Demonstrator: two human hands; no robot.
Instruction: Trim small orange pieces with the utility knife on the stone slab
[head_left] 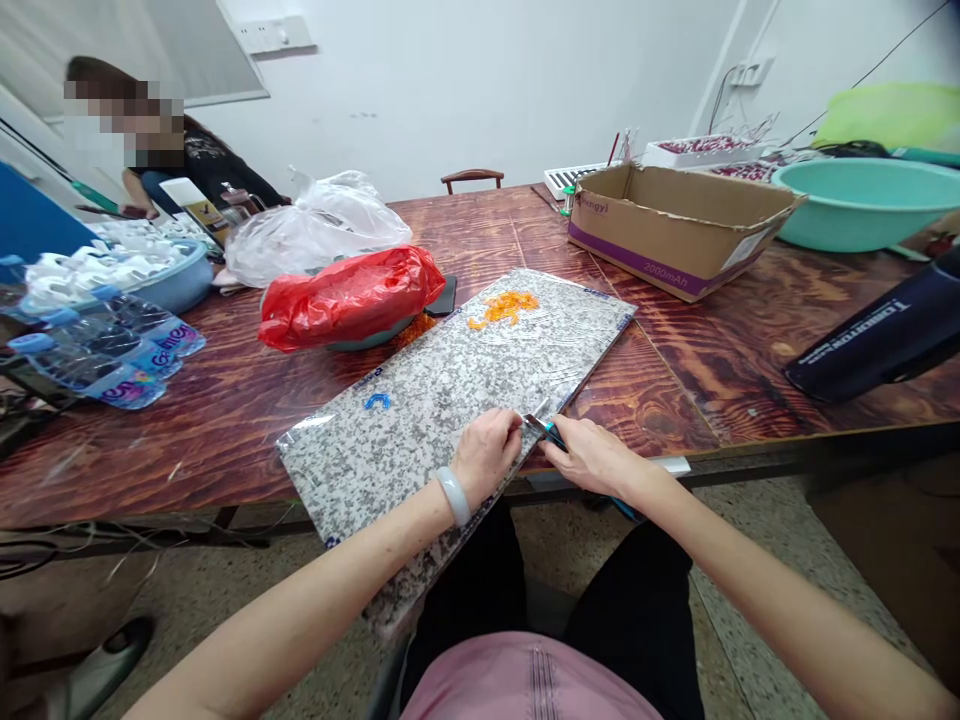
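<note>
Nearest, at the front edge of a granite-patterned board (442, 375), the left hand (486, 450) has its fingers drawn together in a pinch; whether a small piece sits between them I cannot tell. The right hand (592, 455) has its fingers wrapped around teal-handled pliers (553, 433), whose metal tip meets the left fingertips just above the board's edge. Further along the board lies a small cluster of blue plastic pieces (379, 401), and beyond it a larger loose heap of orange pieces (510, 306). The work looks to be under way; which pieces are finished and which remain cannot be told, as both groups are too small to read. Behind the board, on the wood-grain worktop (645, 400), a red plastic bag (352, 295) covers a bowl, with a dark phone (444, 297) beside it; farther off are a white plastic bag (322, 225) and an open cardboard box (675, 230).
</note>
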